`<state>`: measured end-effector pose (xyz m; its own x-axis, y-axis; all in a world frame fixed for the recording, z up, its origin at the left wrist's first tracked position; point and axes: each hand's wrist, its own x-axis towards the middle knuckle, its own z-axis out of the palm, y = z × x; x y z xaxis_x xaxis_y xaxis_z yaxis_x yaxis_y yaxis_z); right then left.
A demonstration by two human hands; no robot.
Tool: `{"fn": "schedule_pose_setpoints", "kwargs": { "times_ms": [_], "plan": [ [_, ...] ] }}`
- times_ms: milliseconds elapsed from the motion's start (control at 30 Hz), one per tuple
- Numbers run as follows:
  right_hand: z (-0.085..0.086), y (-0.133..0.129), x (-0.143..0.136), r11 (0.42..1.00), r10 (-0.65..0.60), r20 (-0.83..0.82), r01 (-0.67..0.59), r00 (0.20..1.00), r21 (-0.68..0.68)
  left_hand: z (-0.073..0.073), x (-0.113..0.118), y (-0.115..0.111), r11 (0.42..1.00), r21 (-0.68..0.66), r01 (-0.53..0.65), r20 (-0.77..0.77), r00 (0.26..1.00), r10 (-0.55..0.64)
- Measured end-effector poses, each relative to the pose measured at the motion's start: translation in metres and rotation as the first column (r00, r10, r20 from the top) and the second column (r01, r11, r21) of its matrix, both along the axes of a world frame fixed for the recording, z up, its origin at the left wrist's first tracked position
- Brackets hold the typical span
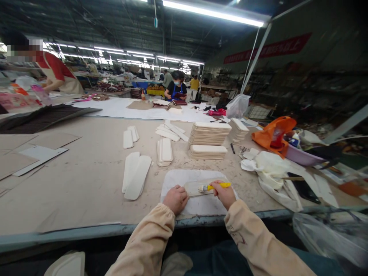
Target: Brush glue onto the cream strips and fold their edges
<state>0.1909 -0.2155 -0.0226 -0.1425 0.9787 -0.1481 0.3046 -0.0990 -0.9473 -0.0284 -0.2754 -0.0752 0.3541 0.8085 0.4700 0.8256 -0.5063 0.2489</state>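
My right hand (223,194) is closed around the yellow handle of a brush (219,185). The brush's bristles rest on a pale rounded panel (192,188), which lies on a white sheet (171,177) near the table's front edge. My left hand (176,198) has its fingers curled at the panel's left end, pressing on it. Behind the sheet are tall stacks of cream rounded pieces (208,133), with a smaller stack (166,150) to their left. Longer cream pieces (139,177) overlap one another left of the sheet.
A crumpled white cloth (273,172), a dark phone (303,188) and a purple basin (304,155) lie at the right. Flat grey boards (43,153) lie at the left. People (176,90) work at tables behind.
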Motion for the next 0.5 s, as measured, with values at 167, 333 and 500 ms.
{"fn": "schedule_pose_setpoints", "kwargs": {
  "times_ms": [167,333,500],
  "plan": [
    [-0.006,-0.010,-0.021,0.998,0.061,-0.029,-0.062,0.998,-0.026,0.000,0.000,0.001,1.000,0.004,0.004,0.007,1.000,-0.004],
    [0.000,0.005,0.007,1.000,0.007,-0.008,-0.007,1.000,-0.016,-0.001,0.001,0.000,1.000,-0.016,0.002,0.034,0.999,-0.002],
    [0.000,0.007,0.002,0.998,-0.026,-0.152,0.017,0.988,-0.059,0.001,0.001,0.000,0.999,-0.041,0.012,0.048,0.999,-0.010]
  ]
}}
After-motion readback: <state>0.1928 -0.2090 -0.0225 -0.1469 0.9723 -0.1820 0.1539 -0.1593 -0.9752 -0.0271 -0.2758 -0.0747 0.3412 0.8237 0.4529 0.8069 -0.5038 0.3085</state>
